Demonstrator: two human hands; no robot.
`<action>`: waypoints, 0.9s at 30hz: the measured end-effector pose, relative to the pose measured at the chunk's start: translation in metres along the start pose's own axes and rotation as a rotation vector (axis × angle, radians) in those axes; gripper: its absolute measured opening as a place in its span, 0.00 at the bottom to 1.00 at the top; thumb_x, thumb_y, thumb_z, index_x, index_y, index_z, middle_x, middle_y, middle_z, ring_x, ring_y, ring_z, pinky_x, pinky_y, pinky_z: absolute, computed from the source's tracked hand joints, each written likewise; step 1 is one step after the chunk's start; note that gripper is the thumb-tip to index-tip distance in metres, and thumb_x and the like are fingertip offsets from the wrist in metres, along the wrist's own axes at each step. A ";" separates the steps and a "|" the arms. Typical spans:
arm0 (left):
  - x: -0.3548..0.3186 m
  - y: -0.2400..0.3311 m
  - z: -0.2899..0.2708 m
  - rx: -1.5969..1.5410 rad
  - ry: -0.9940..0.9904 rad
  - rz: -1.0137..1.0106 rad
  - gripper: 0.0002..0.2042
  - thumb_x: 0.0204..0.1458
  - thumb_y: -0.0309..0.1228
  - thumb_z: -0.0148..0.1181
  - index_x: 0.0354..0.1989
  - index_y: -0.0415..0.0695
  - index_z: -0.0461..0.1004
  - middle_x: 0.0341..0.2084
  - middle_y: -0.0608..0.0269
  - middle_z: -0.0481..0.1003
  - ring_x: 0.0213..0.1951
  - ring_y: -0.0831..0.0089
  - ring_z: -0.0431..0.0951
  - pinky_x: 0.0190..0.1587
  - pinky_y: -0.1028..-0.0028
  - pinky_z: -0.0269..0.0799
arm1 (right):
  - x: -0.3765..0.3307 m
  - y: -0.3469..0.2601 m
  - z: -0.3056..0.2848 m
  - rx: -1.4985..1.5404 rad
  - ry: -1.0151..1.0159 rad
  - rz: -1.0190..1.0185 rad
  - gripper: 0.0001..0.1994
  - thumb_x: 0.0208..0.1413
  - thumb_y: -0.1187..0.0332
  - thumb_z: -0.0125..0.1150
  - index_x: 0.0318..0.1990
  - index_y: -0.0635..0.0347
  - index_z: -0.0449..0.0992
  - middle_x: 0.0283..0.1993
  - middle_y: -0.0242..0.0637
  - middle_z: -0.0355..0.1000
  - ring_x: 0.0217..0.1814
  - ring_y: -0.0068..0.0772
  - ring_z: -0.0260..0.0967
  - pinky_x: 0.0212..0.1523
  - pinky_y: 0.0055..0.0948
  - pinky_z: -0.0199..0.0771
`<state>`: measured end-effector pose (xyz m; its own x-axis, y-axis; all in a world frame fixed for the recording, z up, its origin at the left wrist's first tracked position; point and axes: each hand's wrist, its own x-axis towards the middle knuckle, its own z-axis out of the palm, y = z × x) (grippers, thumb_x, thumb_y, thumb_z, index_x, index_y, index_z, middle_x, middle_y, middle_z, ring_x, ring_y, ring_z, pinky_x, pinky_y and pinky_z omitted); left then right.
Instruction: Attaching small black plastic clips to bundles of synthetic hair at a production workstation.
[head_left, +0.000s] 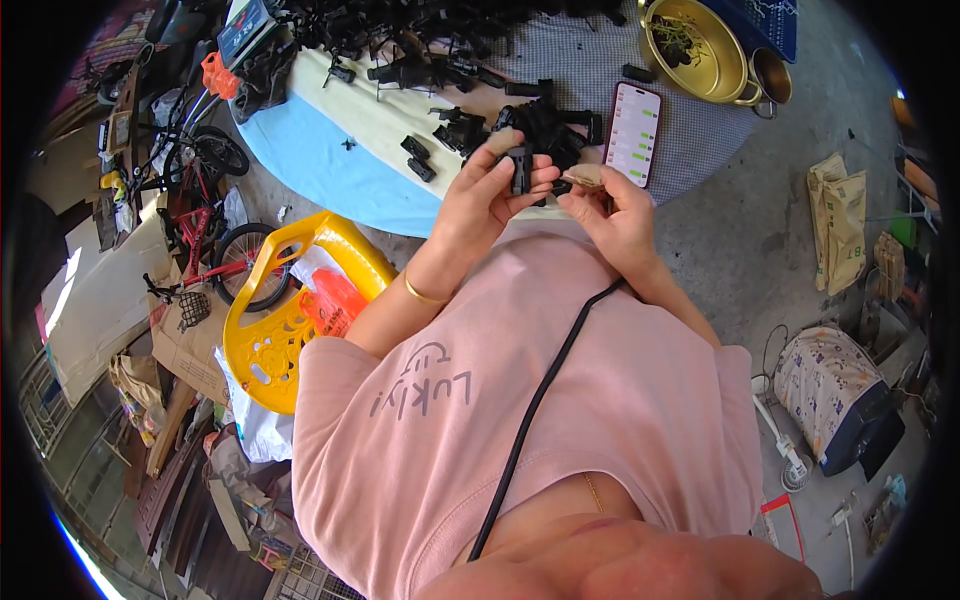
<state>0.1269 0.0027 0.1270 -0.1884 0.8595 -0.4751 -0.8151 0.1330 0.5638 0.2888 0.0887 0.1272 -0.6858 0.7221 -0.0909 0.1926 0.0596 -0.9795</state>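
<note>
- Head view, read as a clock from its middle: a black part (520,168) stands just past twelve, over the near edge of the tabletop (305,160).
- The left hand (476,203) has its grip closed lightly on that part, thumb against one side, fingertips at the other.
- At one o'clock, the right hand (620,222) has its grip nearly closed; a pale brown patch (584,176) shows at its fingertips – I cannot tell whether it is a held piece or a finger covering.
- Between one and two, a gold pot (735,68) holds a green, stringy plant (680,42). A smaller metal pan (773,74) sits just beside it, contents unclear.
- Toward half past one, a phone (632,138) lies near a heap of black parts (548,125).
- At nine, a yellow chair (262,365) bears a red plastic bag (335,301), contents hidden; farther out, a bicycle basket (195,311) is too small to read.
- Toward half past two, a tan paper sack (840,225) lies on the floor (715,260) – its inside out of sight.
</note>
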 end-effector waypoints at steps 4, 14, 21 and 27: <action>0.002 -0.002 -0.001 -0.174 -0.101 -0.171 0.13 0.56 0.26 0.42 0.50 0.42 0.60 0.43 0.51 0.68 0.44 0.63 0.72 0.48 0.68 0.70 | 0.001 0.002 0.002 0.191 0.021 -0.117 0.08 0.45 0.76 0.62 0.35 0.65 0.73 0.28 0.27 0.69 0.29 0.14 0.64 0.30 0.13 0.64; -0.014 -0.010 0.012 0.518 -0.170 0.014 0.16 0.51 0.20 0.49 0.50 0.39 0.61 0.42 0.63 0.68 0.42 0.78 0.69 0.44 0.78 0.68 | 0.004 -0.002 0.003 0.253 0.017 0.192 0.09 0.44 0.74 0.63 0.34 0.65 0.71 0.28 0.26 0.68 0.29 0.12 0.63 0.31 0.14 0.65; -0.008 -0.013 0.003 0.493 -0.120 0.086 0.16 0.46 0.19 0.56 0.44 0.37 0.63 0.38 0.62 0.70 0.39 0.78 0.72 0.43 0.79 0.69 | 0.002 0.002 0.001 0.344 -0.126 0.212 0.06 0.53 0.71 0.53 0.36 0.64 0.72 0.26 0.27 0.68 0.26 0.13 0.62 0.28 0.14 0.63; -0.009 -0.012 0.002 0.573 -0.090 0.137 0.15 0.46 0.19 0.57 0.43 0.37 0.63 0.36 0.61 0.71 0.38 0.78 0.73 0.42 0.79 0.70 | 0.000 -0.001 -0.002 0.134 -0.234 0.196 0.09 0.56 0.69 0.49 0.36 0.66 0.73 0.21 0.27 0.67 0.23 0.14 0.61 0.24 0.14 0.60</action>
<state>0.1391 -0.0061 0.1258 -0.2036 0.9227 -0.3274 -0.3567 0.2415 0.9024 0.2896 0.0901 0.1286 -0.7906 0.5321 -0.3032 0.2529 -0.1673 -0.9529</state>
